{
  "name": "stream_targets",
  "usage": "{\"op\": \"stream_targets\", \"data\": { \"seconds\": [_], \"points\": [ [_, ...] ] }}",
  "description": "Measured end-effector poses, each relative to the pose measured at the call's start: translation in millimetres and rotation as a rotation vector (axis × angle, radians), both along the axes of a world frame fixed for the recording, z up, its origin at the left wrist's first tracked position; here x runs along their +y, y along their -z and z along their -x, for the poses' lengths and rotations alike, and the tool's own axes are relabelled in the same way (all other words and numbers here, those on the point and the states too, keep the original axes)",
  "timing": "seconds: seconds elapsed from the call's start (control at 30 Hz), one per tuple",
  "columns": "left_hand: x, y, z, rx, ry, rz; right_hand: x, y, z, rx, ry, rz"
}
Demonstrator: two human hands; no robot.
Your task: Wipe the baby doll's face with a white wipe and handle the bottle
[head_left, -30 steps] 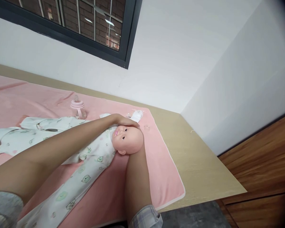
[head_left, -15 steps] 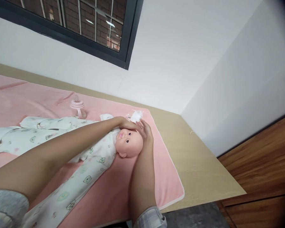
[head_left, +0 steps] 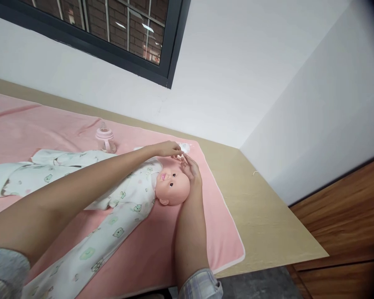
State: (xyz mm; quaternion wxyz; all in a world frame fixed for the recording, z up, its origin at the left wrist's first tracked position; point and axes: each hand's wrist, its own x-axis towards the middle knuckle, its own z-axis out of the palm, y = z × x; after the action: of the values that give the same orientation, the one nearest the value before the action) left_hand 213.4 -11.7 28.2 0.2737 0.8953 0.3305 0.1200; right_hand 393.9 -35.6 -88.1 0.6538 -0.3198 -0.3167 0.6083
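A baby doll (head_left: 171,187) in a white printed sleepsuit (head_left: 124,207) lies on its back on a pink blanket (head_left: 212,232), head to the right. My left hand (head_left: 168,148) hovers just beyond the doll's head, fingers stretched out, its tips near a small white packet (head_left: 185,146). My right hand (head_left: 191,170) rests against the top of the doll's head, fingers loosely apart and holding nothing.
A pink baby bottle (head_left: 104,138) stands on the blanket behind the doll. A second white printed garment (head_left: 43,170) lies at the left. The blanket covers a beige table (head_left: 268,216) set against a white wall, with wooden panelling (head_left: 345,216) at the right.
My right hand came out from under the doll's head and now lies beside it. My left hand lifted off the doll's face and moved toward the white packet. The doll's face turned upward.
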Motion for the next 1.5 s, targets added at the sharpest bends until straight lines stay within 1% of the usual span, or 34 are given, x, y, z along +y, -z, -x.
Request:
{"op": "stream_targets", "data": {
  "seconds": [0.1,0.2,0.27,0.33,0.47,0.53,0.67,0.73,0.83,0.9,1.03,1.13,1.2,1.3,1.4,1.5],
  "points": [
    [7,-0.4,9,-0.041,-0.182,-0.105,-6,-3.0,0,0.01,-0.015,-0.029],
    [10,1.1,15,-0.058,-0.331,-0.117,-12,-6.5,1,0.002,-0.079,-0.126],
    [11,3.5,18,-0.066,-0.378,-0.08,-16,-8.6,3,-0.018,-0.103,-0.166],
    [12,6.3,21,-0.098,-0.398,-0.044,-19,-10.2,4,-0.049,-0.109,-0.173],
    [11,7.8,23,-0.231,-0.438,-0.057,-22,-11.3,6,-0.062,-0.146,-0.16],
    [9,5.3,23,-0.285,-0.401,-0.067,-23,-11.4,6,-0.037,-0.176,-0.173],
    [5,-0.4,24,-0.316,-0.179,-0.003,-24,-11.0,7,-0.031,-0.213,-0.195],
    [3,-1.8,24,-0.317,-0.119,0.021,-25,-10.6,8,-0.061,-0.196,-0.165],
    [-3,-6.1,25,-0.341,-0.144,0.009,-26,-10.6,8,-0.101,-0.165,-0.122],
    [-12,-13.1,29,-0.387,-0.15,0.046,-27,-11.6,8,-0.096,-0.171,-0.143],
    [-38,-32.8,46,-0.428,-0.084,0.184,-28,-16.1,10,-0.074,-0.192,-0.232],
    [-55,-41.8,63,-0.402,-0.044,0.224,-30,-18.9,12,-0.085,-0.158,-0.213],
    [-63,-43.1,73,-0.376,-0.033,0.239,-31,-19.6,14,-0.089,-0.14,-0.185],
    [-71,-41.1,84,-0.326,0.008,0.221,-33,-19.7,17,-0.075,-0.127,-0.164],
    [-74,-35.9,89,-0.278,0.108,0.183,-33,-20.2,19,-0.062,-0.102,-0.144],
    [-75,-26.7,91,-0.196,0.197,0.145,-31,-20.4,20,-0.069,-0.077,-0.126]
  ]
}}
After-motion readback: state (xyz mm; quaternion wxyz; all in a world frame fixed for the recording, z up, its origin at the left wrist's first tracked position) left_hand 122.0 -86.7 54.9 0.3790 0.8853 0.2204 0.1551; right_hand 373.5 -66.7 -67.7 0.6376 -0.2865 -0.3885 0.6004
